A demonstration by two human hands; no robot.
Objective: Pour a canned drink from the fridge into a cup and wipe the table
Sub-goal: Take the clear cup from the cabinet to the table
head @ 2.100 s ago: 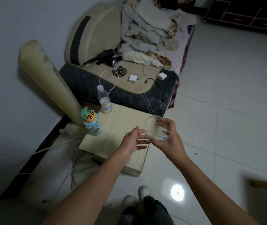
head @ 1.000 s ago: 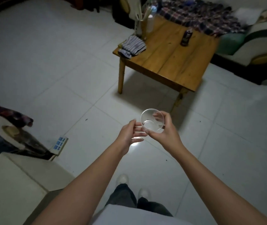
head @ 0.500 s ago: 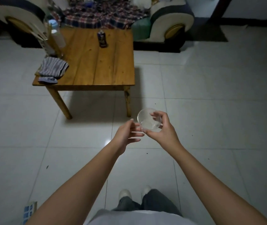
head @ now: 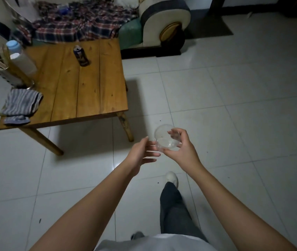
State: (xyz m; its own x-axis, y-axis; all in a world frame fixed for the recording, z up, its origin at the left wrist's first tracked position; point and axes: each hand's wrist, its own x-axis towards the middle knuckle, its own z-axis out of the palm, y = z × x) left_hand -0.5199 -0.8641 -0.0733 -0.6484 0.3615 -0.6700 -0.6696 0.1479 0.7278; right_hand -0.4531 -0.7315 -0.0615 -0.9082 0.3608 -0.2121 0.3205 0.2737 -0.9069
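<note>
My right hand grips a clear empty cup from the side, above the tiled floor. My left hand is just left of the cup with straight fingers reaching towards its wall. A dark drink can stands upright near the far side of the wooden table, which is ahead and to the left. A striped grey cloth lies folded on the table's near left corner.
A white bottle with a blue cap and a holder with sticks stand on the table's left edge. A sofa with a plaid blanket is behind the table. My legs and a shoe are below, on open tiled floor.
I have turned from the small side table to face the wooden table, which is closer now. The cup stays in my right hand, my left hand beside it.
</note>
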